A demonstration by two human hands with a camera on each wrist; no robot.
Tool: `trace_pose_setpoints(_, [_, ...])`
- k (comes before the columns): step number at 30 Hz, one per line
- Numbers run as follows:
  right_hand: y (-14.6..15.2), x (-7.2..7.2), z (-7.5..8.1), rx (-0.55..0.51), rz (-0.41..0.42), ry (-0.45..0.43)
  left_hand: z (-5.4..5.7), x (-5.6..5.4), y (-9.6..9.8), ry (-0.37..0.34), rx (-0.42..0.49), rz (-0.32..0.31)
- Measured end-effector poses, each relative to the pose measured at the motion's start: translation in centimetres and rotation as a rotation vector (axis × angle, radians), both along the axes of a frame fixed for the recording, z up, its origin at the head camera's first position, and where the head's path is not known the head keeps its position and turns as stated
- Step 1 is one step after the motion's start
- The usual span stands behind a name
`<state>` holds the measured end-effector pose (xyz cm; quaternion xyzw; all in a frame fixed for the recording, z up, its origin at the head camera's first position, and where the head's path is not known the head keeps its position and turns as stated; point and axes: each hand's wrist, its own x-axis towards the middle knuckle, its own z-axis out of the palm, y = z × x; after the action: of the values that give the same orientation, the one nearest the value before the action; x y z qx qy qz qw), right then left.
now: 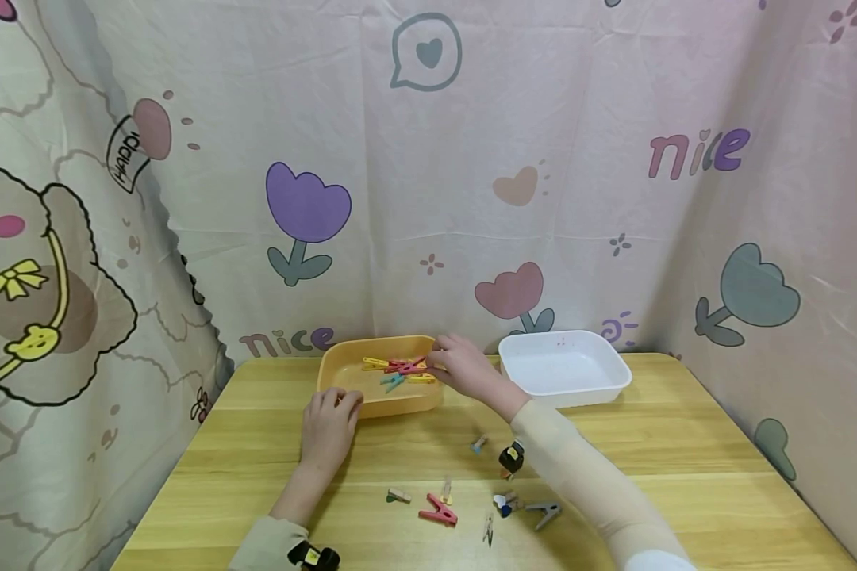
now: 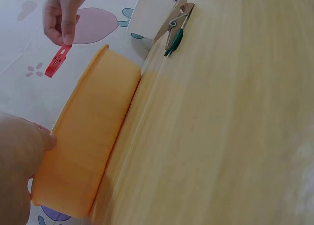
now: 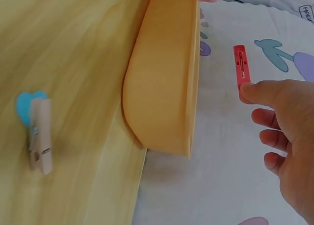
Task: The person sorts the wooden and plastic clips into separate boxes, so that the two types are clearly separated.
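Note:
My right hand (image 1: 466, 369) pinches a red plastic clothespin (image 3: 241, 63) by one end, between thumb and forefinger, and holds it above an orange plastic tray (image 1: 400, 405). Inside the tray lie several plastic clothespins, with yellow ones (image 1: 375, 362) and a blue one (image 1: 394, 381) showing. At the tray's near left corner, my left hand (image 1: 328, 428) grips the rim, with the thumb (image 2: 49, 139) on the outer side; its other fingertips are mostly hidden in the left wrist view.
A white tray (image 1: 566, 371) stands right of the orange one. Nearer on the wooden table (image 1: 257, 444) lie a pink clip (image 1: 440, 511), a grey clip (image 1: 545, 513) and several small wooden clothespins, one with a blue heart (image 3: 40, 127). A printed curtain (image 1: 428, 159) hangs behind.

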<state>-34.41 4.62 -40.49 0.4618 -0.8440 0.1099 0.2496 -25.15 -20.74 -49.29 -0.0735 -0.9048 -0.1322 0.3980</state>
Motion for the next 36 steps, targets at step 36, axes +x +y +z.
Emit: trace_pose_setpoints(36, [-8.8, -3.8, -1.9, 0.109, -0.113, -0.187, 0.0, -0.1, 0.0, 0.014, 0.004, -0.006])
